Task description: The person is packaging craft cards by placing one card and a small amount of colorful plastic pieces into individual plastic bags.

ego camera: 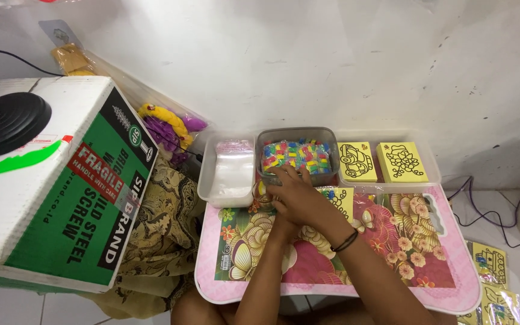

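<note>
My right hand (pixel 301 197), a black band on its wrist, lies at the near rim of a clear tub (pixel 296 130) full of small colourful pieces (pixel 299 155). Its fingertips touch the tub's edge. My left hand (pixel 274 212) is mostly hidden beneath the right one; only its wrist and forearm show. A yellow picture card (pixel 342 198) lies on the table just right of my hands. Whether either hand holds anything cannot be made out.
A low pink floral table (pixel 392 247) carries a clear tray (pixel 207 180) of plastic bags and two stacks of yellow picture cards (pixel 356 161) (pixel 399 161). A cardboard box (pixel 85 204) stands left with a black round base (pixel 7 120) on it. Cables (pixel 482 210) and packaged cards (pixel 492 265) lie right.
</note>
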